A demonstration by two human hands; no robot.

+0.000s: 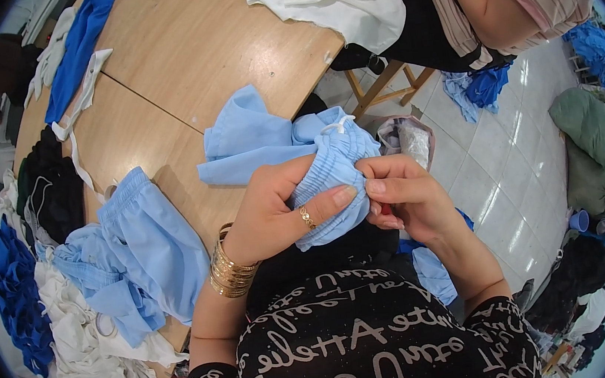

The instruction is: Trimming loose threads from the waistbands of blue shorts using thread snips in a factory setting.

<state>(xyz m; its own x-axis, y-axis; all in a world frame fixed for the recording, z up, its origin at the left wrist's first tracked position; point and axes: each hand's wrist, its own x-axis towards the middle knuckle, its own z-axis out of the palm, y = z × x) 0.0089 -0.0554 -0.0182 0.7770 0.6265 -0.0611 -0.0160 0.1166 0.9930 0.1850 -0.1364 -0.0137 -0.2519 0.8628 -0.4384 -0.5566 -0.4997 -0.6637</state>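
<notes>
A black shirt with pale lettering [357,339] fills the foreground as its wearer's left hand [275,211] and right hand [411,191] pinch bunched-up light-blue shorts [332,165], partly spread over the desk [169,62] near a second pair [156,243] at left.

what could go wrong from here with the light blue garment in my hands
The gold bracelets on your left wrist might snag on the gathered light blue garment.
Your right hand also has a small red object, mostly hidden; if it is sharp, it might nick the cloth.
If your left hand lets go, the bunched waistband may spring loose.
</notes>
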